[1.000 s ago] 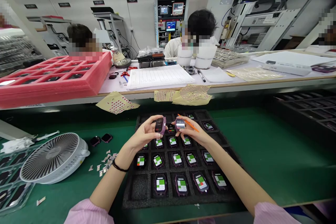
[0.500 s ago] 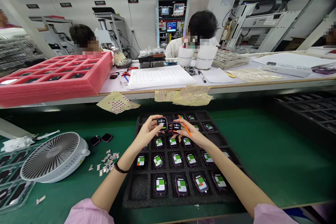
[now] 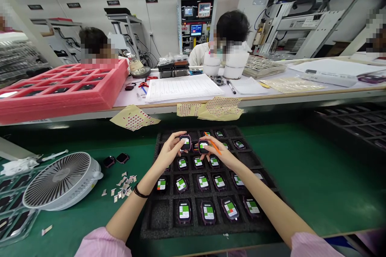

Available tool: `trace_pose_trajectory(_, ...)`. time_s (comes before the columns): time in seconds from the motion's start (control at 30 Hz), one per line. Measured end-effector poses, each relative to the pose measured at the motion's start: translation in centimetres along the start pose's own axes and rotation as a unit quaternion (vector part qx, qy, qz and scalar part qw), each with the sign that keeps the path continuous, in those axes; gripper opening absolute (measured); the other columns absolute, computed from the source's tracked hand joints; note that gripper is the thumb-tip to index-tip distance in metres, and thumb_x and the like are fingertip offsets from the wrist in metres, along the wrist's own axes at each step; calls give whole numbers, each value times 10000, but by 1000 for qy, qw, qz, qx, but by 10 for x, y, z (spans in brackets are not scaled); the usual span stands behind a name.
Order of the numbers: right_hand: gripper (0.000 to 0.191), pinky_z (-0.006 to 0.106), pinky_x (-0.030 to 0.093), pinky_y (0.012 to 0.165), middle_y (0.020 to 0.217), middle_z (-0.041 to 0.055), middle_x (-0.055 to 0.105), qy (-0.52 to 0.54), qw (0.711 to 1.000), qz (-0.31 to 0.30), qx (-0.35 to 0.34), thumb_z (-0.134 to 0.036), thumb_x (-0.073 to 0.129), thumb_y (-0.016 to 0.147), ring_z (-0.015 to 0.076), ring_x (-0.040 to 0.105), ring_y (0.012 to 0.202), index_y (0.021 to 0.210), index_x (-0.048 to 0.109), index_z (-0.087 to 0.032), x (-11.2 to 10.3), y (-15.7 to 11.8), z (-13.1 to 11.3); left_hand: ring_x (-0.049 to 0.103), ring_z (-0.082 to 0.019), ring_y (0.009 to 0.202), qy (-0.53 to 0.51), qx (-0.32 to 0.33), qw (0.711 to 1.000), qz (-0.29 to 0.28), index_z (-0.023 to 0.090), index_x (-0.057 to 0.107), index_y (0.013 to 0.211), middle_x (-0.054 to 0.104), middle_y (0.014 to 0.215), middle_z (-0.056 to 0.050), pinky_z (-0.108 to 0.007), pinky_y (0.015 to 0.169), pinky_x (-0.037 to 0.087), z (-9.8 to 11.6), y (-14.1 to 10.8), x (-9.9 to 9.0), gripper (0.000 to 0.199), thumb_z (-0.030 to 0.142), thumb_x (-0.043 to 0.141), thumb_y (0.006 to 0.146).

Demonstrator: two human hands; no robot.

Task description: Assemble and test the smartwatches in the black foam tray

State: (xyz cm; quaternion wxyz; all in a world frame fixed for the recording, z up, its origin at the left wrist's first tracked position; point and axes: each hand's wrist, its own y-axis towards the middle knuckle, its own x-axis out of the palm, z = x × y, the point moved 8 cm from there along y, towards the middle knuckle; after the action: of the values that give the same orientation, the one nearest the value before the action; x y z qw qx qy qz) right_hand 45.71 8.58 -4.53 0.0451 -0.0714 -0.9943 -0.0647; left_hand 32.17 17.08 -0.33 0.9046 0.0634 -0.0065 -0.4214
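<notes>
Near the back of a black foam tray (image 3: pixel 159 233), my left hand (image 3: pixel 172 150) holds a smartwatch (image 3: pixel 185 142), its thumb at the lit screen. Beside it, my right hand (image 3: pixel 218 151) grips a second smartwatch (image 3: pixel 203 147), which shows a green and white screen. An orange stick (image 3: pixel 215 147) also lies between the fingers of that hand. Both watches are held just above the tray. Below them, several watches (image 3: pixel 203 182) with green and white screens sit in the tray's compartments. One front left compartment (image 3: pixel 159 214) holds no watch.
On the green table (image 3: pixel 307 176) stand a white fan (image 3: pixel 63 180), two dark watches (image 3: pixel 122 158) and scattered small strips (image 3: pixel 123 186) at left. A pink foam tray (image 3: pixel 105 92) and papers (image 3: pixel 183 88) lie on the shelf. Two people sit beyond.
The screens of both held watches have changed from a dark text display to green and white. My thumbs have shifted slightly on the screens; both hands stay in about the same place.
</notes>
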Motion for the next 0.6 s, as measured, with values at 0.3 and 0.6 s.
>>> trace_pose_trajectory(0.3,279,230,449,451,1073,80,626,-3,1000,1,-10,-356,538,867,153,667,633,1110,478,-233,-1,-1,-4,597,-118,643,7,5,1000,3,169,492,1126,648,923,-61,-204,492,399,-4,1,-1,430,429,596,799)
trace_pose_trajectory(0.6,443,223,475,459,1176,98,577,5,1000,-15,6,-313,671,768,170,675,719,1139,440,-243,2,2,2,617,-138,723,17,-10,1000,-9,177,459,1132,644,945,-67,-202,535,409,-5,0,2,496,341,690,725)
